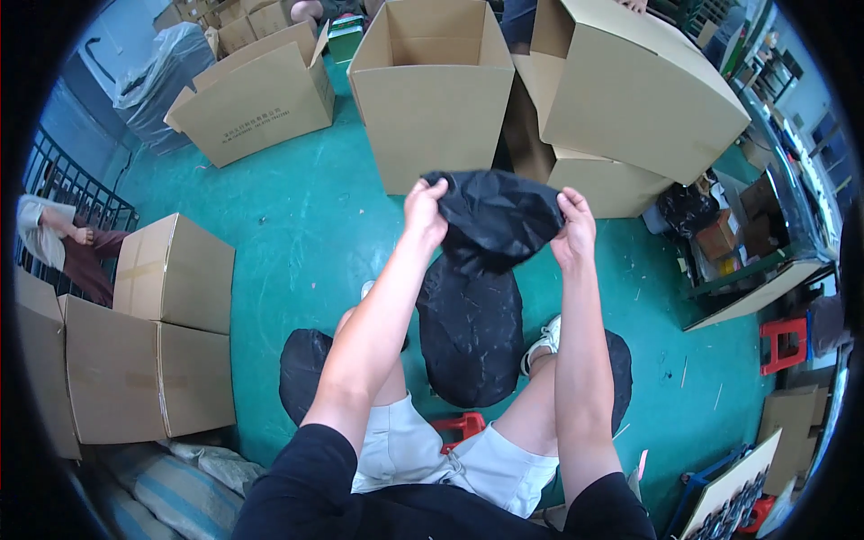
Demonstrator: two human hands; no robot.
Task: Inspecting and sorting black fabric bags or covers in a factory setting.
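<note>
A piece of thin black sheet material (504, 216), bag-like and crumpled, is stretched out in front of me above the floor. My left hand (426, 214) pinches its left edge, and my right hand (574, 229) grips the right edge with fingers curled. Whether the piece is a bag or a cover I cannot tell. Below it, between my feet, lies a rounded oblong black bundle (471, 333) with a wrinkled surface; the held piece overlaps its far end. Similar black bundles show beside my left leg (304, 373) and beside my right leg (619, 373), partly hidden.
Ahead stand an open carton (441, 121), a tilted carton (639, 94) and a long carton (261, 108). Stacked boxes (175, 279) and striped sacks (184, 495) are at left. A loaded shelf and red stool (783, 346) are at right. Other people are partly visible beyond.
</note>
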